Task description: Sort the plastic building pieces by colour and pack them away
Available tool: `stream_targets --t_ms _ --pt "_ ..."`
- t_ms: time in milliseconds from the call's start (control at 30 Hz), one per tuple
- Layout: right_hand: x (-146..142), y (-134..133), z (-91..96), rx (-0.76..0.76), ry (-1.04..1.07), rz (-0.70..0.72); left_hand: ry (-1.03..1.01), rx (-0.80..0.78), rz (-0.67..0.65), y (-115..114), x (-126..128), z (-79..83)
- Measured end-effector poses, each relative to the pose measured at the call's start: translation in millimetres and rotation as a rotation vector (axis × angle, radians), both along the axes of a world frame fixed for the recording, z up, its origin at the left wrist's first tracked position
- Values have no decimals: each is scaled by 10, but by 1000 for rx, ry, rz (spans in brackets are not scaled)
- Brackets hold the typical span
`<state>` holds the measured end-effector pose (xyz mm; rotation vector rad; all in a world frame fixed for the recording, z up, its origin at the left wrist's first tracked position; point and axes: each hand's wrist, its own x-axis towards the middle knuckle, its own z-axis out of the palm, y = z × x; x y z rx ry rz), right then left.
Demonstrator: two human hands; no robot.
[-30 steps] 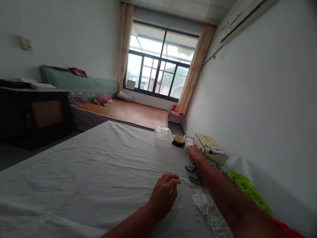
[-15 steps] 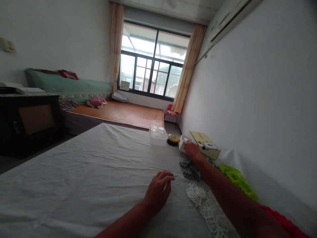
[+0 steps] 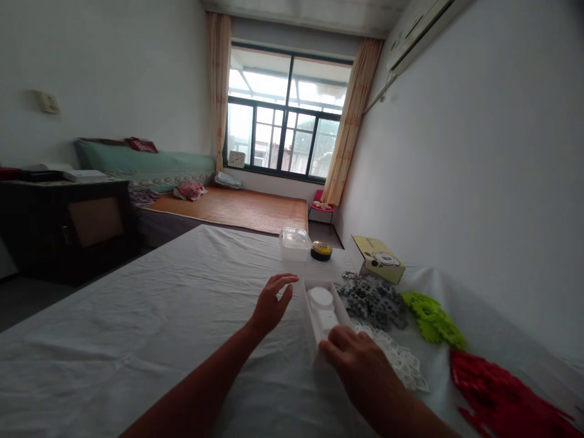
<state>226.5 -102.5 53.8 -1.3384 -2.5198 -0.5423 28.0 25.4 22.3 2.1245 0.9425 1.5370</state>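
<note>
A long white open box [image 3: 310, 310] is on the white cloth in front of me, with a white object [image 3: 322, 297] inside that has a round end. My right hand [image 3: 349, 350] is closed around the near end of this box, its fingers over the rim. My left hand [image 3: 274, 301], fingers apart and holding nothing, hovers just left of the box's far end. Right of the box lie grey plastic pieces [image 3: 371, 298] in a heap, and white lattice-like pieces [image 3: 404, 359] partly hidden by my right hand.
Lime-green pieces [image 3: 433, 319] and red pieces [image 3: 506, 389] lie along the right side by the wall. At the table's far end are a clear plastic container [image 3: 294, 244], a round black-and-yellow tin [image 3: 322, 250] and a yellow cartoon box [image 3: 381, 260]. Beyond stands a bed [image 3: 237, 210].
My right hand has drawn the white box from beside the yellow box toward me. My left hand has shifted slightly left and farther forward. The view has turned a little left.
</note>
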Motion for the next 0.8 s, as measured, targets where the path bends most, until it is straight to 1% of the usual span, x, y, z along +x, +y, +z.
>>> stream_targets --t_ms 67,133,200,233,300,367,433,533,667,733,800 --pt "-107 -154 -145 37 11 84 129 6 -127 -38 -44 96" --pt "-183 -232 -257 80 31 159 300 20 -247 -107 -63 165" --pt "-219 -257 -323 113 67 229 471 45 -326 -186 -57 198" --pt "-223 -256 -341 123 92 261 544 55 -342 -221 -44 200" --pt "-206 -247 -361 139 151 314 635 60 -299 -271 7 176" --pt "-177 -239 -378 148 209 351 658 39 -194 -290 86 129" --pt "-156 -241 -405 158 254 362 657 5 -105 -285 174 81" --pt "-159 -259 -451 193 294 337 667 -19 -49 -280 275 56" --pt "-165 -277 -476 265 335 296 637 27 8 -331 295 151" --pt "-151 -285 -467 268 376 285 589 61 29 -361 267 228" --pt "-133 -304 -451 264 434 305 504 68 26 -363 221 303"
